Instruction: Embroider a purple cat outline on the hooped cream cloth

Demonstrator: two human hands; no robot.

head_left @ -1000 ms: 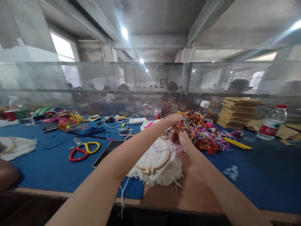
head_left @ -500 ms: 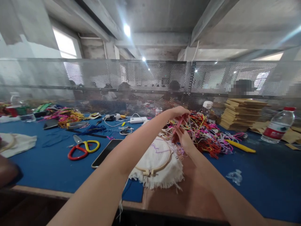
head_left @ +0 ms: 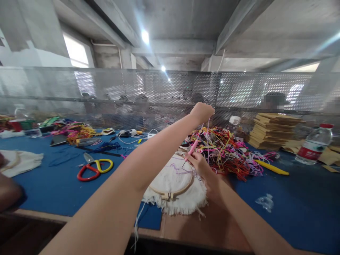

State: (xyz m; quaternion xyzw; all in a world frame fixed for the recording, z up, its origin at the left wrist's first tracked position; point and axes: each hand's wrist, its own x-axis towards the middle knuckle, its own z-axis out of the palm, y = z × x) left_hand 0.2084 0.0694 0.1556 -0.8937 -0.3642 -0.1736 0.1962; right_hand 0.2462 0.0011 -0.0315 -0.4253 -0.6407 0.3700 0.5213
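Over hoop [head_left: 183, 191]: R hand [head_left: 200, 164] gripping pink pen [head_left: 193, 146]
L hand [head_left: 203, 112]: closed on yarn [head_left: 208, 128]
Cloth [head_left: 168, 180]: lilac line [head_left: 178, 173] looks pt. done, vis. rest bare

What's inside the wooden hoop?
White cloth bearing purple thread. The left forearm covers part of the hoop's left side; what lies there cannot be seen.

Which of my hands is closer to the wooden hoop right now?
Right. Your right hand holds a pink tool close beside the right edge of the wooden hoop; your left hand is raised higher, farther from it.
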